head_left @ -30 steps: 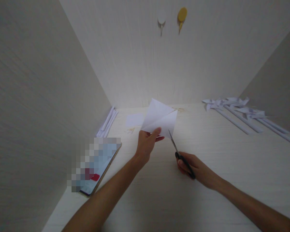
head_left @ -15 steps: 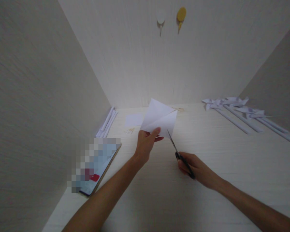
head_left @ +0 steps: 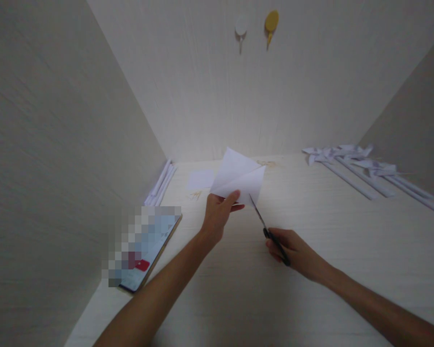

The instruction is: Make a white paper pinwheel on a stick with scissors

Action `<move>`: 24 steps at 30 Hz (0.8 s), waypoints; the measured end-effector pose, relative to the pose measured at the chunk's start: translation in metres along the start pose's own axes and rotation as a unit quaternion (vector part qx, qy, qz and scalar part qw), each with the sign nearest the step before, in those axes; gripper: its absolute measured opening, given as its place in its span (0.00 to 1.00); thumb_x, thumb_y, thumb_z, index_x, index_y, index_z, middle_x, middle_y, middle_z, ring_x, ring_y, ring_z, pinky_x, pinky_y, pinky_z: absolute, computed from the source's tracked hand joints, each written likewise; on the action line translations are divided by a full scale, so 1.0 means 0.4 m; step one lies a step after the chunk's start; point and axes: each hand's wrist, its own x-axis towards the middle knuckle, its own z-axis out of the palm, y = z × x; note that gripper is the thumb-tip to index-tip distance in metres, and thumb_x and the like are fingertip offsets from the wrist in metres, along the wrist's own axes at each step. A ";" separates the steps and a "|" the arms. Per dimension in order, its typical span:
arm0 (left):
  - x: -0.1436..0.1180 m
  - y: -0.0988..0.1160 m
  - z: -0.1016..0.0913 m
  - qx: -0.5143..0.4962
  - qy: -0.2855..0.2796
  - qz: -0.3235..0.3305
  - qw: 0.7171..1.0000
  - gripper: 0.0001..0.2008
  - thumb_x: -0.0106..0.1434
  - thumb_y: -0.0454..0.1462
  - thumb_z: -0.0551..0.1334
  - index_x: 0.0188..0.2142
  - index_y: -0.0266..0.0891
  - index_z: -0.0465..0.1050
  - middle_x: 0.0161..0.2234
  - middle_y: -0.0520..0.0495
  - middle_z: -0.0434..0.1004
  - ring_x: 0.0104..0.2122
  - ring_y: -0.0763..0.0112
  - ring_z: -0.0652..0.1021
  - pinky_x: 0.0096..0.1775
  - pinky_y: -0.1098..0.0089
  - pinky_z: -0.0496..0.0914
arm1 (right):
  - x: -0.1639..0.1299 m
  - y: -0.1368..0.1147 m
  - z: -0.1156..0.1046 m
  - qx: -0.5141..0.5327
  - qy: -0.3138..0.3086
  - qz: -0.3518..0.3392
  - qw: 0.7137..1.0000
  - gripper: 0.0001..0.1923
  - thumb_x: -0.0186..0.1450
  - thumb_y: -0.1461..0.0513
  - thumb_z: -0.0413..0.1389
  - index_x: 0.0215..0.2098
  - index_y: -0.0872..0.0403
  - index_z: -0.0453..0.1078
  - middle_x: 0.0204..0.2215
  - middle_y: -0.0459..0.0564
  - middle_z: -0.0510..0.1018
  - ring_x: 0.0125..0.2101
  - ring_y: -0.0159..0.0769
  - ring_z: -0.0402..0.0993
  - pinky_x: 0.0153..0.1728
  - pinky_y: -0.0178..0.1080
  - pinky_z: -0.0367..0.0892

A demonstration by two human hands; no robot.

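A white square of paper (head_left: 237, 172) with diagonal creases is pinched by its near edge in my left hand (head_left: 219, 214), thumb on top and fingers beneath. One slit runs inward from its right corner. My right hand (head_left: 291, 250) is closed around the black handles of a pair of scissors (head_left: 264, 225). Their blades point up and left, and the tip overlaps the near right corner of the paper. Whether the blades are parted is hard to make out.
On the left lie rolled paper sticks (head_left: 161, 184), a phone (head_left: 150, 255), another paper sheet (head_left: 200, 179) and small yellowish sticks (head_left: 194, 195). Several paper pinwheels (head_left: 349, 166) rest at the right. Two hooks, one yellow (head_left: 271, 21), hang on the back wall (head_left: 210, 96).
The scissors and my right hand have shifted very slightly, with the tip a touch farther left over the paper. My left hand and the paper stay in place.
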 end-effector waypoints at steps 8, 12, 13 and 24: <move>0.002 -0.001 -0.002 -0.004 -0.009 0.000 1.000 0.11 0.46 0.35 0.63 0.31 0.33 0.73 0.27 0.50 0.75 0.24 0.75 0.74 0.27 0.74 0.73 | 0.000 0.002 0.001 -0.019 0.009 -0.007 1.000 0.20 0.58 0.48 0.46 0.18 0.53 0.52 0.14 0.41 0.57 0.17 0.26 0.52 0.18 0.32 0.49; 0.003 -0.002 -0.003 -0.008 -0.011 -0.001 1.000 0.10 0.46 0.35 0.64 0.30 0.34 0.73 0.26 0.50 0.75 0.24 0.75 0.74 0.27 0.73 0.73 | 0.002 0.002 0.001 -0.024 0.013 -0.001 1.000 0.20 0.58 0.49 0.46 0.18 0.53 0.53 0.14 0.41 0.57 0.16 0.26 0.52 0.17 0.32 0.49; 0.003 -0.003 -0.003 -0.009 -0.010 -0.001 1.000 0.10 0.46 0.36 0.64 0.30 0.34 0.73 0.26 0.50 0.75 0.24 0.75 0.74 0.27 0.73 0.73 | 0.002 0.002 0.001 -0.030 0.015 -0.002 0.999 0.20 0.58 0.49 0.46 0.18 0.53 0.53 0.14 0.41 0.57 0.17 0.26 0.52 0.17 0.32 0.49; 0.003 -0.006 -0.004 -0.004 -0.009 0.001 1.000 0.10 0.46 0.36 0.63 0.31 0.34 0.73 0.27 0.49 0.76 0.24 0.75 0.74 0.26 0.74 0.73 | 0.002 0.005 0.000 -0.031 0.011 0.008 0.999 0.18 0.59 0.51 0.45 0.18 0.54 0.53 0.14 0.41 0.57 0.16 0.26 0.52 0.17 0.32 0.50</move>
